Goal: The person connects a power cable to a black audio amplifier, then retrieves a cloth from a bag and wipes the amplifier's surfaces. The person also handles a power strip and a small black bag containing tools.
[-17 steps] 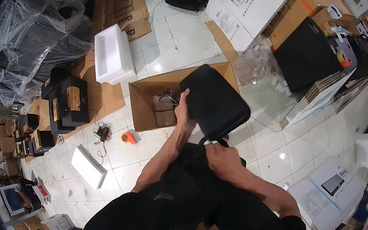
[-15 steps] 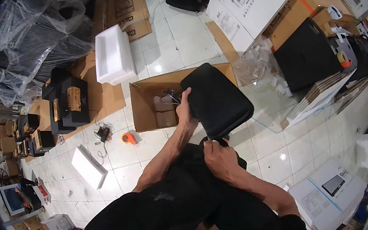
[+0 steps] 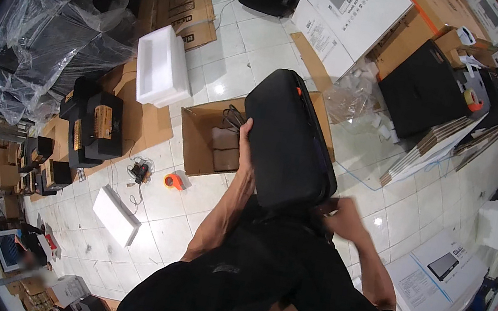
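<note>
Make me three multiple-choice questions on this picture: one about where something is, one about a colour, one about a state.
1. Where does the left hand rest?
A. on the black case's left edge
B. inside the cardboard box
C. on the foam block

2. What colour is the tape dispenser on the floor?
A. blue
B. orange
C. green

3. What state is the cardboard box under the case in?
A. taped shut
B. flattened
C. open at the top

Answers:
1 A, the fingers lie on the left edge of the black case.
2 B, it shows orange against the white tiles.
3 C, its flaps are up and brown packing shows inside.
</note>
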Demonstrator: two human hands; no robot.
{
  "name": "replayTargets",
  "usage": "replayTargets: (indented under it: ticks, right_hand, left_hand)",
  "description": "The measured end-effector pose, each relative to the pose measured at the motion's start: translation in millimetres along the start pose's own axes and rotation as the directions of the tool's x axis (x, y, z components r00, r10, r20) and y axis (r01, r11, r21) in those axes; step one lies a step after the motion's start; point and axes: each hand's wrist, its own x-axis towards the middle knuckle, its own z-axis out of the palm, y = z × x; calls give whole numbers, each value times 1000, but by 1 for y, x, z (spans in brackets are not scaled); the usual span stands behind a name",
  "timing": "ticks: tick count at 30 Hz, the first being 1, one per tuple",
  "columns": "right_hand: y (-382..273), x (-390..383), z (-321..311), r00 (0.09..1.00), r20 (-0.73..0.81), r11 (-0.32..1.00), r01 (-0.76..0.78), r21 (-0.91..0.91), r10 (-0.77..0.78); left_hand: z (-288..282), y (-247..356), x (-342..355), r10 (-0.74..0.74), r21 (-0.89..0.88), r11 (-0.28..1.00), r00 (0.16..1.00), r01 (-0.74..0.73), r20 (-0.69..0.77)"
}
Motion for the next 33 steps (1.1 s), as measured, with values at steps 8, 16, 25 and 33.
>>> replayTargets:
  ticks: [8, 16, 25, 33]
  right_hand:
    - [-31, 27, -1, 979, -195, 741, 173, 649, -57]
    - [-25, 16, -3, 974, -228, 641, 180, 746, -8]
    - [-16, 11, 1, 960, -279, 644, 195, 740, 30]
    - [-32, 7, 9, 960, -278, 654, 189, 733, 34]
  left_hand:
    - [13, -29, -31, -113, 104, 989, 988, 102, 106]
    - [-15, -31, -24, 0, 548, 836, 999, 27, -50]
    - [15, -20, -51, 333, 878, 470, 940, -95, -77]
    - [33, -14, -62, 306, 982, -102, 935, -157, 181]
